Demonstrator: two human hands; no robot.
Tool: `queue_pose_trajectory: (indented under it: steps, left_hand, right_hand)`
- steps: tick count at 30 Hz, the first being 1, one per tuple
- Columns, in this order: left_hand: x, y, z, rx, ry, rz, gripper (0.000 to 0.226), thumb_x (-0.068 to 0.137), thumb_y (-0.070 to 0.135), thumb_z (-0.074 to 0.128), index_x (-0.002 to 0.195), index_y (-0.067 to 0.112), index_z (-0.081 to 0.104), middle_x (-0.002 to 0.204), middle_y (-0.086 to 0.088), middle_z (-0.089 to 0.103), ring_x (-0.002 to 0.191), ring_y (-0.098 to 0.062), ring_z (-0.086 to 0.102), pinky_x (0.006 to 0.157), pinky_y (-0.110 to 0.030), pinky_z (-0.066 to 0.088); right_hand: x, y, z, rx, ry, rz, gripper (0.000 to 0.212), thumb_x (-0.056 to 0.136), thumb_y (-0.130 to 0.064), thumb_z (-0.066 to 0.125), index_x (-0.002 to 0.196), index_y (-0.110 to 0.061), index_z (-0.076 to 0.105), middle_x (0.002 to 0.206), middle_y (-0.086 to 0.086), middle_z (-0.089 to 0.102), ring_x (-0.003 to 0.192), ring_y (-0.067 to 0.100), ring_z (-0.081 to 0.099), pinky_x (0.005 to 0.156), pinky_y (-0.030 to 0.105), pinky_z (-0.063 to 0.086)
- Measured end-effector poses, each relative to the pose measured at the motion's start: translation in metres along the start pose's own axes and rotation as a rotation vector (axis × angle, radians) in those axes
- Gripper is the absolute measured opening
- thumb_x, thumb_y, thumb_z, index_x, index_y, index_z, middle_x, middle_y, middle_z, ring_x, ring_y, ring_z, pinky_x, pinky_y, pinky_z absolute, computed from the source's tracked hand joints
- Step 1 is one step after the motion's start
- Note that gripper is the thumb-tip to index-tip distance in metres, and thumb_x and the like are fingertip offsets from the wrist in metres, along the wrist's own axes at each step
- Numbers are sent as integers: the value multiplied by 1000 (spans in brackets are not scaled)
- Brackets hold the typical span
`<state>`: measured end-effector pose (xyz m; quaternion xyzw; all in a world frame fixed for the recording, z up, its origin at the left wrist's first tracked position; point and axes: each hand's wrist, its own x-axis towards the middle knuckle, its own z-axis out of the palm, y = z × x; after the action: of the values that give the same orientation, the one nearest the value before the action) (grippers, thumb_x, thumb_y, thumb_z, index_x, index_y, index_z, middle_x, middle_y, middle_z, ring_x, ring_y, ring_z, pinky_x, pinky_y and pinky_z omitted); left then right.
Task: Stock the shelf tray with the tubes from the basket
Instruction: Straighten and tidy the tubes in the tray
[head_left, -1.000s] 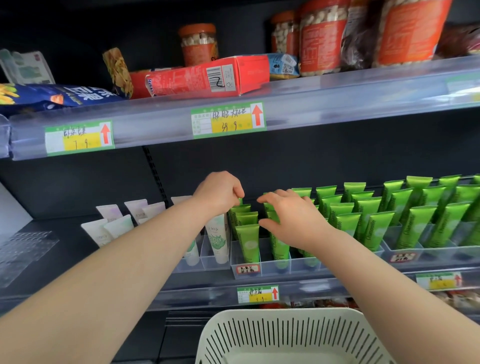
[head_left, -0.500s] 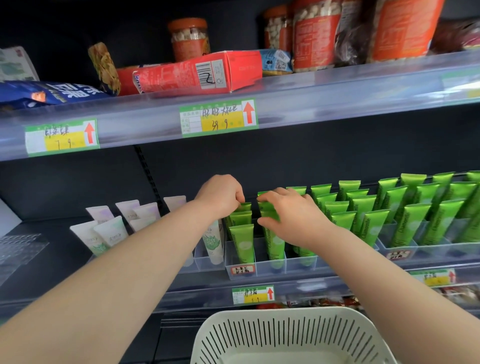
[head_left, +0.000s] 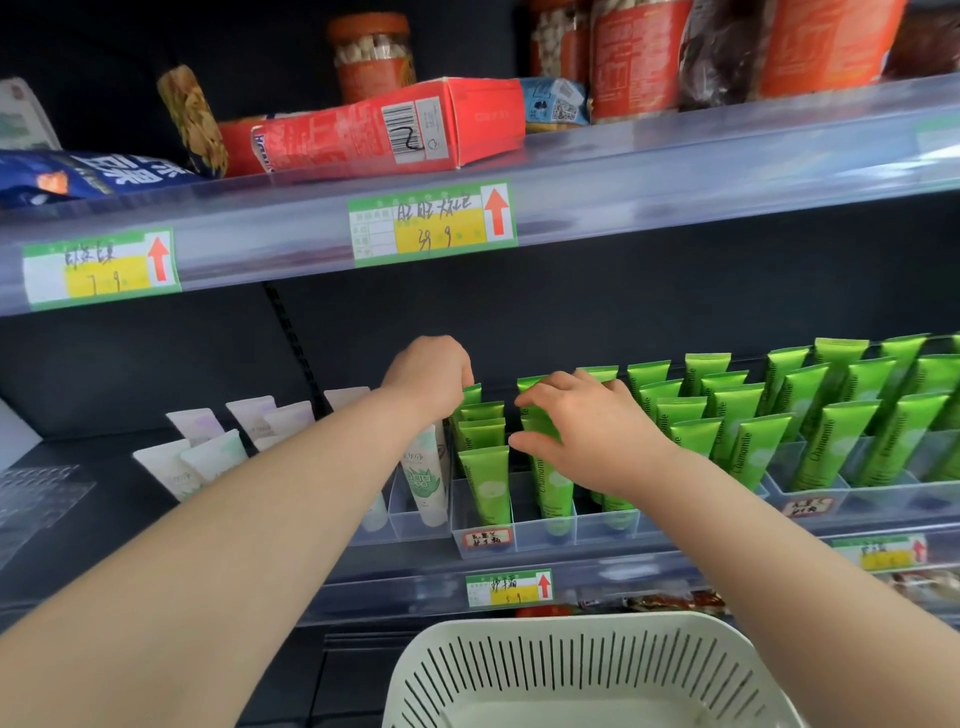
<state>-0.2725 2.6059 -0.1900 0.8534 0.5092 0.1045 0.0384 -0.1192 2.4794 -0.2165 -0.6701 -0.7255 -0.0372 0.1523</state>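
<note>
Over the shelf tray (head_left: 597, 527), left hand (head_left: 431, 376) grip hidden, right hand (head_left: 589, 434) still pinching green tube (head_left: 557, 499).

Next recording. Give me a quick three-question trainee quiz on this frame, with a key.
1. True or false: the red box lies on the same shelf as the green tubes.
2. The right hand is pinching: A a jar, B green tubes, C the basket.
3. Fill in: the hand nearer the white tubes is the ____ hand.
Key: 1 false, it lies on the shelf above; 2 B; 3 left hand.
</note>
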Motion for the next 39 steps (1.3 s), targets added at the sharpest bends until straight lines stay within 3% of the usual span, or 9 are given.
queue_pose_trajectory:
  steps: [6, 9, 15, 24, 28, 32, 35, 39]
  left_hand:
    - [6, 16, 5, -27, 57, 76, 29, 83, -3, 61, 89, 23, 73, 85, 6, 64, 88, -20, 63, 74, -31, 51]
    - [6, 20, 7, -8, 63, 79, 26, 84, 2, 64, 88, 26, 72, 91, 5, 66, 87, -19, 63, 69, -29, 47]
    - [5, 15, 2, -59, 48, 62, 19, 83, 8, 69, 88, 25, 74, 91, 6, 68, 88, -18, 63, 74, -31, 51]
    - [-8, -19, -20, -177, 109, 48, 19, 83, 9, 69, 90, 25, 74, 87, 10, 68, 84, -10, 63, 74, -27, 50]
    - [-26, -51, -31, -213, 120, 14, 17, 81, 10, 71, 90, 24, 74, 83, 10, 68, 84, -9, 65, 80, -29, 53]
    - [-48, -78, -37, -222, 93, -7, 15, 82, 13, 72, 94, 23, 74, 82, 11, 66, 85, -10, 65, 81, -29, 53]
    - [-58, -93, -38, -176, 56, -43, 16, 84, 19, 71, 99, 22, 72, 92, 10, 67, 91, -12, 64, 85, -34, 53]
    - [-61, -107, -41, -91, -59, -81, 14, 87, 26, 68, 99, 21, 72, 92, 12, 62, 95, -14, 62, 87, -37, 53]
  right_hand:
    - [-4, 5, -5, -30, 8, -5, 60, 87, -67, 39, 130, -28, 50, 126, -5, 55, 117, 20, 47, 93, 46, 39]
    - [-5, 7, -6, -24, -3, 0, 60, 86, -68, 39, 129, -29, 51, 126, -5, 55, 117, 20, 47, 93, 46, 39]
    - [-5, 4, -7, -19, -19, 2, 59, 87, -67, 39, 130, -28, 50, 127, -5, 55, 118, 20, 47, 95, 47, 39]
    - [10, -30, -10, 33, 35, -44, 43, 93, -52, 45, 128, -28, 51, 127, -7, 55, 117, 18, 47, 94, 42, 38]
    - [24, -56, -4, 40, 23, -78, 37, 94, -40, 48, 129, -29, 50, 128, -6, 54, 118, 19, 46, 93, 42, 38]
    - [40, -81, 9, 40, 3, -105, 35, 95, -31, 46, 130, -28, 49, 127, -5, 55, 117, 21, 47, 92, 41, 38]
    - [51, -94, 19, 1, -15, -83, 34, 96, -22, 44, 129, -25, 49, 123, -3, 58, 115, 23, 49, 90, 41, 37]
    - [62, -101, 26, -78, -45, -43, 24, 97, -22, 42, 115, -24, 58, 109, 0, 66, 103, 25, 58, 89, 38, 36]
